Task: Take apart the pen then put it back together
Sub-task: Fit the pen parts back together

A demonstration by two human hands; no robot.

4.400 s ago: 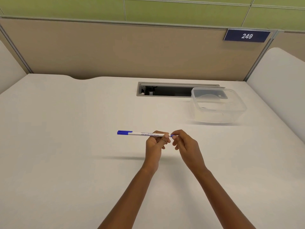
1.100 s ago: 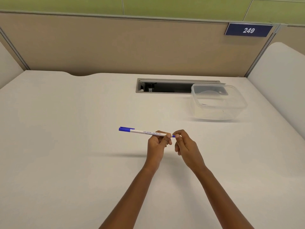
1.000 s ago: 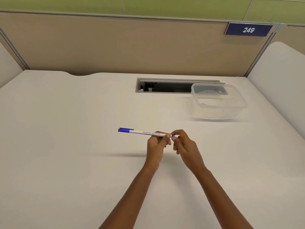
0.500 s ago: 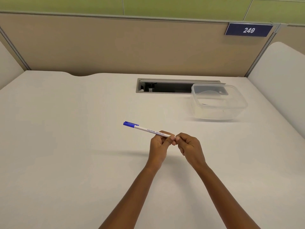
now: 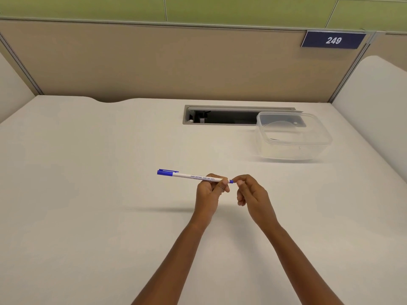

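Note:
A white pen [image 5: 193, 176] with a blue cap at its left end and a small blue plug at its right end is held level above the white desk [image 5: 88, 194]. My left hand [image 5: 210, 192] grips the barrel near its right end. My right hand [image 5: 251, 192] sits just to the right, its thumb and forefinger pinched at the blue end plug [image 5: 231, 181]. The cap is on the pen.
A clear plastic container [image 5: 293, 137] stands at the back right of the desk. Behind it a cable slot [image 5: 220, 116] is cut into the desktop. Beige partition walls close the back and sides; a sign reads 249.
Half a second ago the pen tilted up to the left with both hands pressed together; now it lies nearly level and my right hand has drawn slightly away to the right.

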